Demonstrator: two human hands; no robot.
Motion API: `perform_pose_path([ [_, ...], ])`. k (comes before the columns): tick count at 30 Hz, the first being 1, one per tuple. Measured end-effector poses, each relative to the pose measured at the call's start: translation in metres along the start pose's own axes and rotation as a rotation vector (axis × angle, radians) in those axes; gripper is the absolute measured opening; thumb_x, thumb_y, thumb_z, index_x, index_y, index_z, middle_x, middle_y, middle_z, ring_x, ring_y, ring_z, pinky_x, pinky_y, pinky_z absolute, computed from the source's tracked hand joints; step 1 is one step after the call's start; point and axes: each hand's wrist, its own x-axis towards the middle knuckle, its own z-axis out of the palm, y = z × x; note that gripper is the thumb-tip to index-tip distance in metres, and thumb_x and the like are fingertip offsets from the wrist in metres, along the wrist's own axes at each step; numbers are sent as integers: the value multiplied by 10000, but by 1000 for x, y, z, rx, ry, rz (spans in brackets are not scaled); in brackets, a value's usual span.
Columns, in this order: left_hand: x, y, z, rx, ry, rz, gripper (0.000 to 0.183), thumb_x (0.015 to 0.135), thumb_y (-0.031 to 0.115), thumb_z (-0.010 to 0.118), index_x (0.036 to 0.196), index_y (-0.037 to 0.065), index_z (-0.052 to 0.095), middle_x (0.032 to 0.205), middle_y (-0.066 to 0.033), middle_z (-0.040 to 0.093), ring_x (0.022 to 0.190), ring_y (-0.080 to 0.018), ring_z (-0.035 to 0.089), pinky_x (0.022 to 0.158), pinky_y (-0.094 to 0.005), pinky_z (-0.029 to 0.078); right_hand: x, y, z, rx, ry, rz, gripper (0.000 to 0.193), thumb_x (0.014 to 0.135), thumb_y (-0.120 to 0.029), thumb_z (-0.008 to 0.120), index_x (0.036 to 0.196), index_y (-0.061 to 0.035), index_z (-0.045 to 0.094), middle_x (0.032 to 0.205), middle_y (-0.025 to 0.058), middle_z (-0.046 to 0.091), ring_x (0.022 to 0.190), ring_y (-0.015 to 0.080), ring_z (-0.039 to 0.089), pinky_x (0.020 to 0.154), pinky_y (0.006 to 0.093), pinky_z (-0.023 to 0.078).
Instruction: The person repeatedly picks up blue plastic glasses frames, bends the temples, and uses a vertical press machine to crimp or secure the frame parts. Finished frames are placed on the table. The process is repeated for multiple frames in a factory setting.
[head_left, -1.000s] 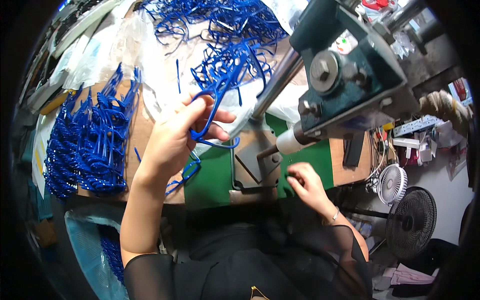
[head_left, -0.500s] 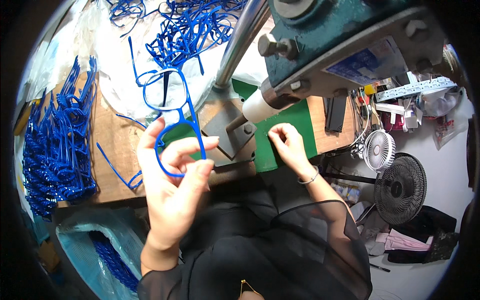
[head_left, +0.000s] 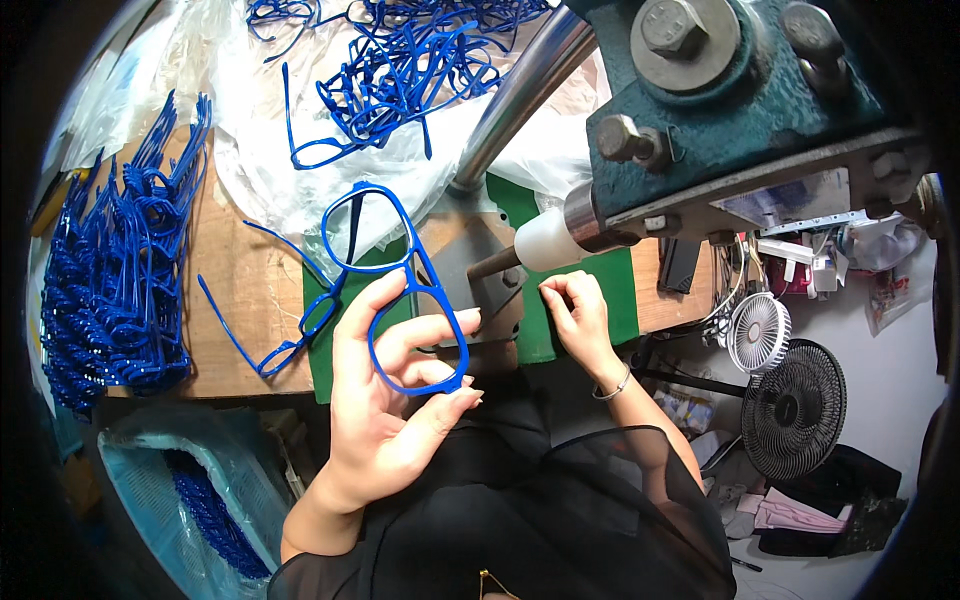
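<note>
L hand (head_left: 378,425) half-curled, pinching blue glasses frame (head_left: 425,289) up near tabletop's (head_left: 222,240) front edge; step looks like a visual check. R hand (head_left: 577,312) bunched by green mat's (head_left: 618,300) front edge, can't tell if holding smth. Next move prob. calls for light grip.

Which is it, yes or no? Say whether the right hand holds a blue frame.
No, the left hand holds the blue frame, while the right hand is over the green mat, apart from it.
</note>
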Motion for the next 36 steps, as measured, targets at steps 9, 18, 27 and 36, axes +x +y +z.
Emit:
perform_pose_path([
  [9,4,-9,6,114,-95,124,788,715,-95,623,1314,26,125,1128,-230,510,778,-131,600,719,-237,496,1,-8,2,0,14,24,69,729,-95,648,751,-51,600,682,49,537,652,185,495,616,302,401],
  [18,2,-15,8,246,-175,153,779,737,-120,578,1331,52,105,1174,-204,483,859,-147,579,792,-246,455,19,-62,-36,403,-158,193,87,778,-70,602,789,-14,537,727,76,541,626,166,523,585,245,427],
  [27,-2,-6,10,156,-176,79,782,737,-139,516,1342,52,59,1200,-217,446,936,-186,568,828,-274,443,36,-145,-53,421,-300,-509,147,683,-57,684,760,-60,560,712,48,549,630,216,503,571,298,414],
  [36,2,-8,8,39,-203,-28,789,738,-140,513,1345,54,49,1203,-222,442,964,-202,564,839,-289,441,43,-137,-54,420,-329,-606,144,653,-98,719,764,-83,628,715,23,571,637,183,515,568,267,424],
])
